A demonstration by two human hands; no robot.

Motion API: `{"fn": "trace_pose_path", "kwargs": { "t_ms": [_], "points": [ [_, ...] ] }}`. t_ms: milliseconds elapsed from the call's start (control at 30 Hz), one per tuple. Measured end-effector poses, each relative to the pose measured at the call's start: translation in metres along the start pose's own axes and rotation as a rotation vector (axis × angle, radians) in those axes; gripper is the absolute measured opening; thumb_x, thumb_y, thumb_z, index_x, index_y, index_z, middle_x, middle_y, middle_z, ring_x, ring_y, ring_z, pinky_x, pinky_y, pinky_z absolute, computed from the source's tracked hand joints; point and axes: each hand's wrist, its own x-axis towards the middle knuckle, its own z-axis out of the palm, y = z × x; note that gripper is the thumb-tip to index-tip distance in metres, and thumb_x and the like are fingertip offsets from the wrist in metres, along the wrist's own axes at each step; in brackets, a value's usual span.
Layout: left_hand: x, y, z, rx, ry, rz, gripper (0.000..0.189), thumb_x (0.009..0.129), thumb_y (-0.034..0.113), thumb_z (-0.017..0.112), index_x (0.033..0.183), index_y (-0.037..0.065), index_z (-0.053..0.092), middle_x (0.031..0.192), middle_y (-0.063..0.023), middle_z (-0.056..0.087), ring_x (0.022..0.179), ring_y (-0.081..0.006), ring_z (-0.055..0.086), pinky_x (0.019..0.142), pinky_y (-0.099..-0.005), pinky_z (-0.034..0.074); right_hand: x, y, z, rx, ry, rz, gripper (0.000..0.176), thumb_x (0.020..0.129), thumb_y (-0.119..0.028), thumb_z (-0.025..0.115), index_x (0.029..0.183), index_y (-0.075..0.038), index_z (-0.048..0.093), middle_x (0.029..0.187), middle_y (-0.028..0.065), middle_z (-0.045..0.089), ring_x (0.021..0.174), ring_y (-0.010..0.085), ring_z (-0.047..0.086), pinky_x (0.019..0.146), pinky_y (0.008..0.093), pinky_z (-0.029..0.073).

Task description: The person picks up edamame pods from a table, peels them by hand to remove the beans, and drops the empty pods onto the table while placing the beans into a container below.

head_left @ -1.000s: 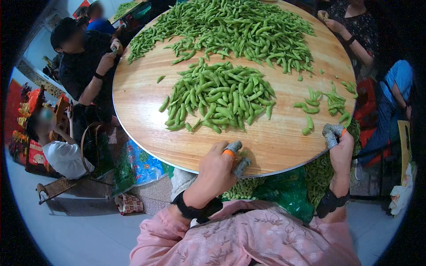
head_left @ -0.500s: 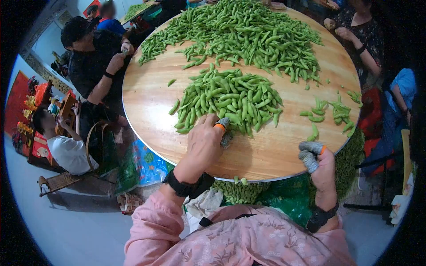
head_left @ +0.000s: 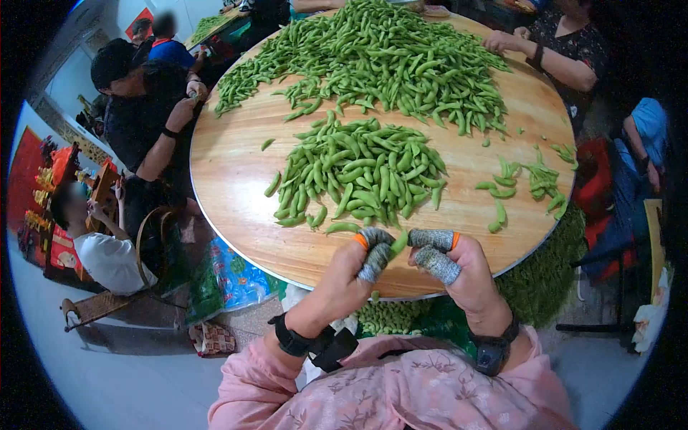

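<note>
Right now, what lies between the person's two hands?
In the head view, a single green pod spans the gap, pinched between the left hand and the right hand above the wooden table.

From my remote seat I saw a round wooden table (head_left: 236,179) carrying a broad heap of green pods (head_left: 387,57) on its far half and a thin scatter of pods (head_left: 534,179) near its right edge. A person in black (head_left: 136,115) sat at the left rim, and another person's forearm (head_left: 566,64) rested at the upper right. Lower left, someone in a white shirt (head_left: 107,258) sat beside a curved-back chair (head_left: 147,236). Under the table lay a blue patterned bag (head_left: 226,276) and a sack of pods (head_left: 545,276).
</note>
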Motion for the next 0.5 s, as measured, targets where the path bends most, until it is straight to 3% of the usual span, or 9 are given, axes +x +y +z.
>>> {"fn": "trace_pose_path", "kwargs": {
  "t_ms": [67,133,167,233,333,500],
  "points": [
    [-0.006,0.002,0.006,0.014,-0.032,0.007,0.014,0.079,0.004,0.047,0.091,-0.002,0.047,0.075,-0.0112,0.052,0.069,-0.0205,0.049,0.064,-0.0265,0.04,-0.002,-0.001,-0.002,0.148,-0.082,0.049,0.017,0.077,-0.006,0.054,0.092,0.001,0.056,0.08,0.0011,0.057,0.071,0.007,0.052,0.064,0.02,0.043],
    [-0.009,0.002,0.009,0.05,-0.093,0.018,0.017,0.074,0.004,0.051,0.091,0.0,0.049,0.076,-0.0145,0.052,0.069,-0.0288,0.051,0.061,-0.0305,0.041,-0.005,-0.004,-0.004,0.198,-0.094,0.12,0.016,0.078,-0.008,0.053,0.092,-0.001,0.056,0.078,-0.0005,0.056,0.068,0.0051,0.051,0.061,0.0181,0.042],
    [-0.009,0.004,0.008,0.047,-0.095,0.015,0.017,0.074,0.004,0.051,0.091,0.0,0.049,0.076,-0.0145,0.052,0.069,-0.0288,0.051,0.061,-0.0305,0.041,-0.007,-0.006,-0.005,0.25,-0.109,0.184,0.015,0.078,-0.01,0.053,0.091,-0.002,0.056,0.075,-0.0022,0.056,0.065,0.0032,0.049,0.057,0.0161,0.04],
    [-0.008,0.007,0.004,0.35,-0.141,0.151,0.017,0.074,0.005,0.055,0.09,0.001,0.052,0.076,-0.0111,0.054,0.067,-0.0248,0.053,0.06,-0.029,0.042,-0.01,-0.007,-0.003,0.253,-0.088,0.19,0.014,0.079,-0.011,0.053,0.09,-0.003,0.057,0.073,-0.0034,0.055,0.063,0.0019,0.047,0.055,0.0149,0.038],
    [-0.008,0.009,0.003,0.446,-0.122,0.226,0.017,0.07,0.005,0.058,0.086,0.002,0.054,0.074,-0.0157,0.053,0.066,-0.0313,0.053,0.058,-0.0318,0.043,-0.01,-0.005,-0.004,0.257,-0.08,0.193,0.013,0.079,-0.012,0.053,0.088,-0.004,0.057,0.07,-0.0047,0.053,0.061,0.001,0.046,0.052,0.0138,0.035],
    [-0.011,0.003,0.002,0.484,-0.129,0.257,0.021,0.067,0.006,0.059,0.087,0.003,0.054,0.073,-0.0142,0.053,0.065,-0.0302,0.053,0.056,-0.0329,0.042,-0.01,-0.006,-0.003,0.224,-0.106,0.195,0.012,0.08,-0.011,0.052,0.086,-0.003,0.058,0.073,-0.0034,0.055,0.063,0.0024,0.047,0.056,0.0148,0.037]
  ]
}}
